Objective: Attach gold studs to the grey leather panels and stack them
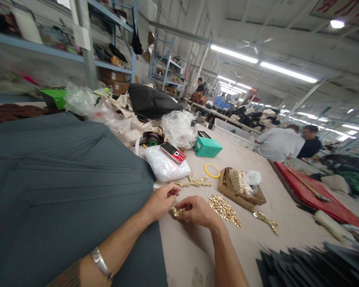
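My right hand (199, 211) curls its fingers round a gold chain piece (176, 212) just above the table. Beside it, my left hand (162, 200) has thumb and fingers drawn together; whatever may be in that pinch is too small to make out. Beyond both hands lie more gold chain lengths (194, 182). To the right is a spread heap of loose gold links (225, 209). A cardboard box (242, 199) behind the heap contains gold chain and a clear plastic bag. Another gold chain strip (266, 221) rests right of the box.
Dark sheets (77, 187) cover the left side; more dark pieces (311, 267) stack at lower right. A white plastic packet (164, 165) bears a red phone (173, 152). Nearby are a yellow ring (212, 170) and a teal box (208, 147). Two people (283, 141) stand behind.
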A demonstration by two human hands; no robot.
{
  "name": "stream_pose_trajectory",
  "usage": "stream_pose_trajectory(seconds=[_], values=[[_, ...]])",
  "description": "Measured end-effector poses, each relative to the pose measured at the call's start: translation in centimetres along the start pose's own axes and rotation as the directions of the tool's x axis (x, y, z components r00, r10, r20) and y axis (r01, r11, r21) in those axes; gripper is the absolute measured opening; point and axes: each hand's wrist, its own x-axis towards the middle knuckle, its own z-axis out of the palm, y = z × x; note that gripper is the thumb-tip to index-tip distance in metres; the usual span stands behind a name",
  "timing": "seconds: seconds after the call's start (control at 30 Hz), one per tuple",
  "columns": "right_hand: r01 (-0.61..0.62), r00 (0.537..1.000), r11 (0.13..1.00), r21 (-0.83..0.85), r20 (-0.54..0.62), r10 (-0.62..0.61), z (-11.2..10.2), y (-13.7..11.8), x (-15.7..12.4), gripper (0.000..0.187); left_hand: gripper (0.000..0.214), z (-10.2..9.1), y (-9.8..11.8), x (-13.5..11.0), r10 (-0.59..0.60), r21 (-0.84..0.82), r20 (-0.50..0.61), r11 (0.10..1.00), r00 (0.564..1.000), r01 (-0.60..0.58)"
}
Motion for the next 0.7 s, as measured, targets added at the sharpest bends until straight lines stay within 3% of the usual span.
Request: stream_pose_trajectory(seconds=[0.13,0.2,0.47,0.7], values=[[0.026,1.000,0.996,-0.081,-0.006,-0.026,0.0,-0.4,-0.2,0.009,0.026,-0.6,1.0,-0.8,0.045,0.224,0.219,0.970,0.975,-0.095],[0.031,0.999,0.996,-0.082,-0.018,-0.033,-0.1,-0.3,-0.2,0.010,0.023,-0.8,1.4,-1.1,0.057,0.339,0.274,0.928,0.960,-0.152],[0.012,0.999,0.998,-0.057,-0.038,-0.014,-0.3,0.6,0.0,0.015,0.007,-0.3,1.5,-1.9,0.056,0.626,0.306,0.740,0.950,-0.246],[-0.023,1.000,0.999,0.026,-0.013,0.023,-0.5,1.2,0.1,0.015,0.004,-0.1,1.8,-2.0,0.035,0.692,0.294,0.682,0.955,-0.238]])
